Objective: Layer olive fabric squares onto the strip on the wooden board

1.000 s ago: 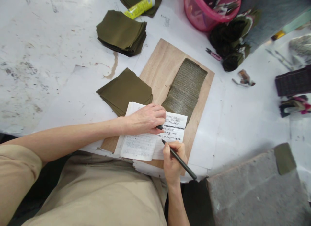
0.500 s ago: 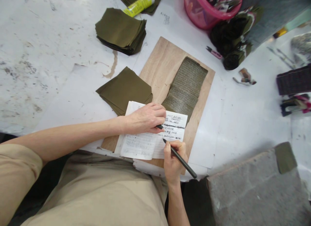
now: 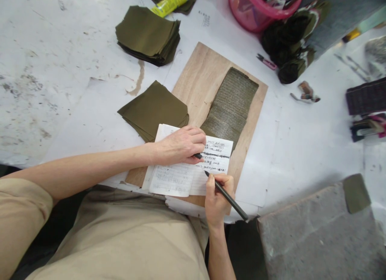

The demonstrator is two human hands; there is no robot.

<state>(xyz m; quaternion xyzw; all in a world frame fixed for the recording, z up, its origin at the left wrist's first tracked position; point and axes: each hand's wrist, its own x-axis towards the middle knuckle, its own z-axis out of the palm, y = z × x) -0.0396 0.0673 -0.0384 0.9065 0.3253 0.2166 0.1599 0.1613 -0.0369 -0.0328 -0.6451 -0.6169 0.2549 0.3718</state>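
Under left hand point(image 3: 177, 145): notebook point(image 3: 175, 179) pressed flat, dark cap point(image 3: 198, 156) pinched | right hand point(image 3: 217, 197): pen point(image 3: 230, 199) gripped, tip on page

- Bright, even light from overhead fills the white worktop point(image 3: 54, 71); its far part near the top edge washes out to pale glare.
- Shadows are soft and short: a faint one lies under the left hand point(image 3: 181, 145) on the notebook point(image 3: 177, 179).
- The centre is sharp. The black pen point(image 3: 226, 195) in the right hand point(image 3: 217, 199) reads crisp, but the handwriting is too small to read.
- At the right edge, the dark items point(image 3: 364, 97) smear into blur.
- Wide-lens bending curves the borders.
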